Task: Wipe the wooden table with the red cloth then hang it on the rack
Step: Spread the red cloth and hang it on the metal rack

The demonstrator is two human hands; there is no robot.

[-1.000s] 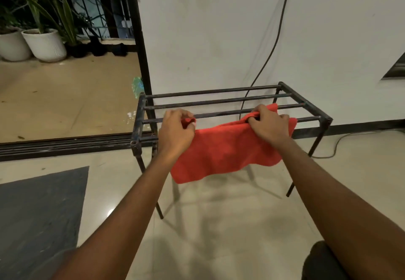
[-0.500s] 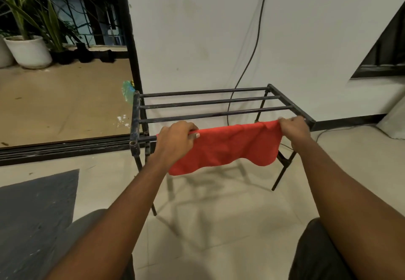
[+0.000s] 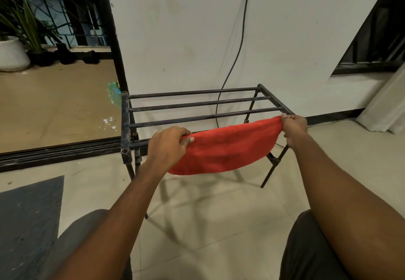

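Since a second ago both hands have drawn apart. I see my left hand (image 3: pixel 168 146) pinching the cloth (image 3: pixel 223 150), which sags between the fingers along the front bar of the rack (image 3: pixel 197 103); my right hand (image 3: pixel 293 129) clamps its other end.

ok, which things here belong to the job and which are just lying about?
Job: red cloth, rack, left hand and right hand holding the cloth's ends.
Lying about: white plant pot, grey mat.
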